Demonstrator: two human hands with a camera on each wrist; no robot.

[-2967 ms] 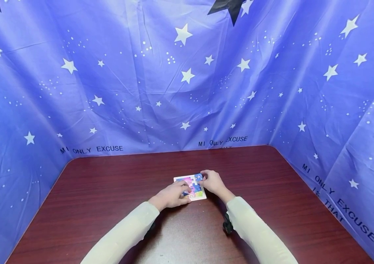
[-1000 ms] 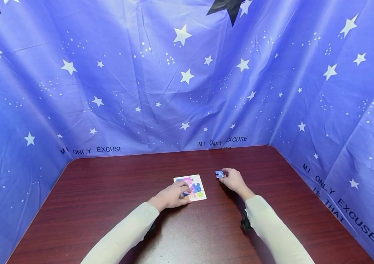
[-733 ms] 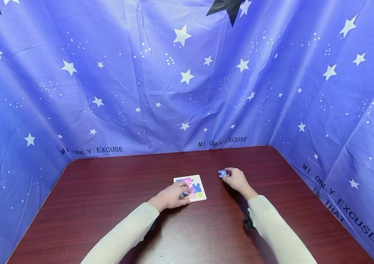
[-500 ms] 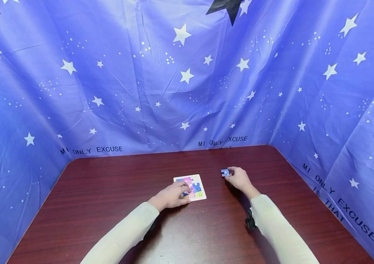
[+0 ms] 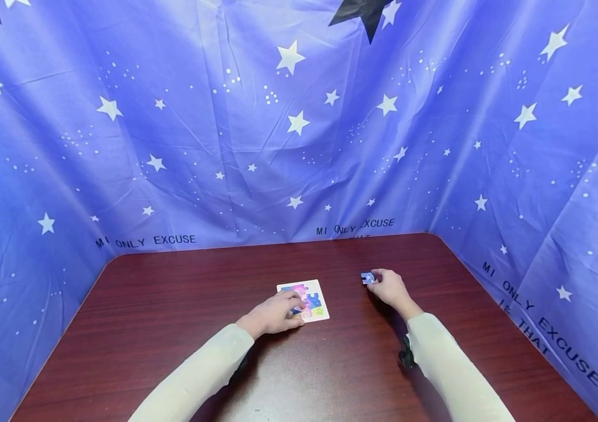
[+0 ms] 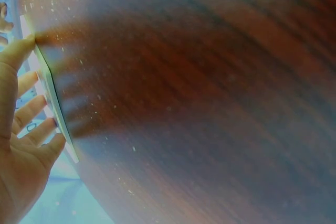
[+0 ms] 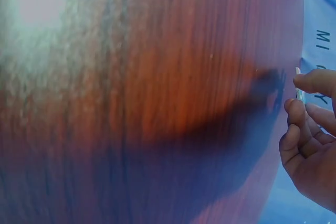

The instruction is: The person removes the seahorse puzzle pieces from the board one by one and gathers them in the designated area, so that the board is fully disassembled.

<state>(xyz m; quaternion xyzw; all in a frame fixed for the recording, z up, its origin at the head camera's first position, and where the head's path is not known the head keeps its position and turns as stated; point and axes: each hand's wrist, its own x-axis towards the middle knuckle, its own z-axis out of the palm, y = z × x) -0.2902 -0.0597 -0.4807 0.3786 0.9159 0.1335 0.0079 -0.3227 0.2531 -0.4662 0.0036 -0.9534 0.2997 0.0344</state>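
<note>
A small square jigsaw puzzle point(image 5: 323, 308) with a white border lies on the table, its picture pink, blue and yellow-green. My left hand point(image 5: 271, 312) rests on its left part and hides that side; in the left wrist view the fingers spread over the board point(image 6: 51, 88) and the thumb meets its edge. The puzzle's far right corner shows bare white. To the right of it, my right hand point(image 5: 390, 288) pinches a blue puzzle piece point(image 5: 366, 278) with a white star. Seen from the right wrist, the piece point(image 7: 300, 94) is edge-on between thumb and fingertip, above the table.
The dark red-brown wooden table point(image 5: 198, 293) stretches around both hands, with glare near its front. A blue-violet curtain point(image 5: 214, 146) with stars and lettering hangs behind and along both sides of it.
My right hand took the star piece out of the puzzle's far right corner and carried it to the right, drifting slightly further over the last half second. The left hand stayed on the puzzle.
</note>
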